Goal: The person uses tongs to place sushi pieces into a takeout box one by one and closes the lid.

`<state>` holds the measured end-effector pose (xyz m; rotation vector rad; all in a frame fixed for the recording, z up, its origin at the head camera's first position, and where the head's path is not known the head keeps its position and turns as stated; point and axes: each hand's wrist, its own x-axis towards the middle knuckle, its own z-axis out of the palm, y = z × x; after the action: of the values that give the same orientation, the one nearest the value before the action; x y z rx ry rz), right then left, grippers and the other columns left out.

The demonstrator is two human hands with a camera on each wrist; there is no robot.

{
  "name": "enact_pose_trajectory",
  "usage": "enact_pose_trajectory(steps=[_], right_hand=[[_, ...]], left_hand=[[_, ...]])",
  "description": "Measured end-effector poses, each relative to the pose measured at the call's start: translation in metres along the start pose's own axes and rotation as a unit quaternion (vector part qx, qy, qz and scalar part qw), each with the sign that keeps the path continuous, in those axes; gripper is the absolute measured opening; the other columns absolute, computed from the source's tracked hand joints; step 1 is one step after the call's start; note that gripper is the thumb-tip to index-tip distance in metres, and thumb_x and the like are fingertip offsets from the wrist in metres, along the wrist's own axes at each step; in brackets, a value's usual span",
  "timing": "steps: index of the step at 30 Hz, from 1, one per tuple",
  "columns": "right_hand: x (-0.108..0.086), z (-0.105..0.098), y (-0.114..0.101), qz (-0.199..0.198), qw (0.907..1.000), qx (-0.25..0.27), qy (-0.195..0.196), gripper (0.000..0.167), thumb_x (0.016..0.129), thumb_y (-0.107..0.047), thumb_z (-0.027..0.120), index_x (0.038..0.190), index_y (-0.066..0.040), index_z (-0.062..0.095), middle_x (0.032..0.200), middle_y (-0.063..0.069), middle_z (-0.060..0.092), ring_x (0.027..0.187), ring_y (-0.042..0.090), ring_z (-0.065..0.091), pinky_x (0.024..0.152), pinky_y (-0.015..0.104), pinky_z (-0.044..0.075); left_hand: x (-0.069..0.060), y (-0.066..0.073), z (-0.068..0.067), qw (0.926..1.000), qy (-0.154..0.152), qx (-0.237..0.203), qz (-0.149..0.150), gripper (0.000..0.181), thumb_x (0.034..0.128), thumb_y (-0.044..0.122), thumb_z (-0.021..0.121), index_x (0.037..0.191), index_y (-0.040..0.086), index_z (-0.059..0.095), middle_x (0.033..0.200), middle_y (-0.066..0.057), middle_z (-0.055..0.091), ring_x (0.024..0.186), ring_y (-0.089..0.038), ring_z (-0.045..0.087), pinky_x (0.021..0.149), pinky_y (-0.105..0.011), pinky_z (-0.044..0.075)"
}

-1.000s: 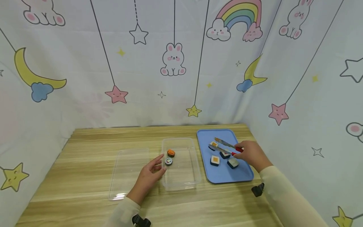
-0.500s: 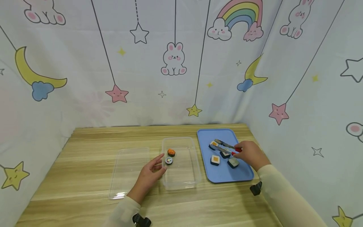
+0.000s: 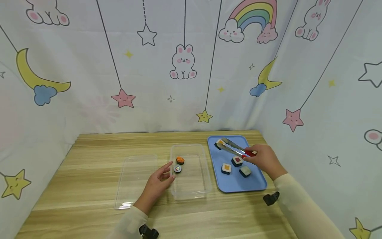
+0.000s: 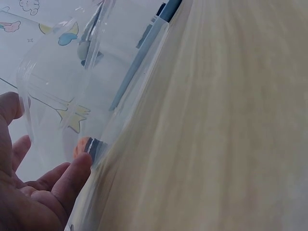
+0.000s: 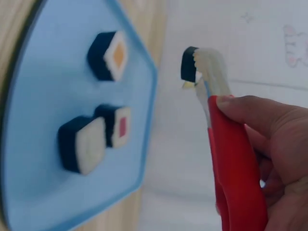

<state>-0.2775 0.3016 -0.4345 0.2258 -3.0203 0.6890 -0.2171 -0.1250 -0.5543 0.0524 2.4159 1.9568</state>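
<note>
My right hand (image 3: 265, 160) grips red-handled metal tongs (image 3: 234, 148) (image 5: 236, 163); their tips hold a sushi piece with an orange centre (image 3: 219, 143). In the right wrist view that piece (image 5: 189, 64) is off the blue tray (image 5: 29, 178). Several other pieces lie on the tray, among them a red-centred one (image 3: 237, 161) and a pale-topped one (image 3: 245, 171). My left hand (image 3: 157, 188) rests with relaxed fingers against the left wall of the clear container (image 3: 191, 196). Inside it are an orange-topped piece (image 3: 180, 160) and a small round roll (image 3: 177, 169).
A clear lid (image 3: 135, 179) lies flat on the wooden table (image 3: 89, 186), left of the container. Behind the table and at both sides hangs a white printed curtain (image 3: 155, 116). The blue tray's left edge stands close to the container's right side.
The tongs have risen toward the tray's back left, carrying the orange-centred piece between their tips. The red-centred piece is uncovered in view. My left hand has stayed in place.
</note>
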Motion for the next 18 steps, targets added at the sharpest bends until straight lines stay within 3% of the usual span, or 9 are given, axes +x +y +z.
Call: enact_pose_trajectory(steps=[9,18], right_hand=[[-0.008,-0.005,-0.053,-0.078,0.9958,0.042,-0.025,0.041,0.085,-0.022,0.087,0.123,-0.009,0.078,0.107,0.008,0.074,0.084,0.019,0.066,0.068,0.033,0.057],[-0.003,0.015,-0.094,-0.138,0.9863,-0.03,-0.085,0.039,0.083,-0.023,0.089,0.119,-0.011,0.079,0.101,-0.002,0.073,0.085,0.013,0.064,0.071,0.031,0.053]], left_hand=[[0.001,0.001,0.0,1.0,-0.003,-0.008,-0.001,0.06,0.0954,0.018,0.078,0.152,0.021,0.056,0.144,-0.021,0.059,0.122,-0.033,0.064,0.102,-0.05,0.051],[0.001,0.003,0.001,0.9999,0.001,-0.005,-0.01,0.06,0.0951,0.016,0.077,0.151,0.021,0.057,0.142,-0.02,0.061,0.122,-0.033,0.065,0.101,-0.05,0.052]])
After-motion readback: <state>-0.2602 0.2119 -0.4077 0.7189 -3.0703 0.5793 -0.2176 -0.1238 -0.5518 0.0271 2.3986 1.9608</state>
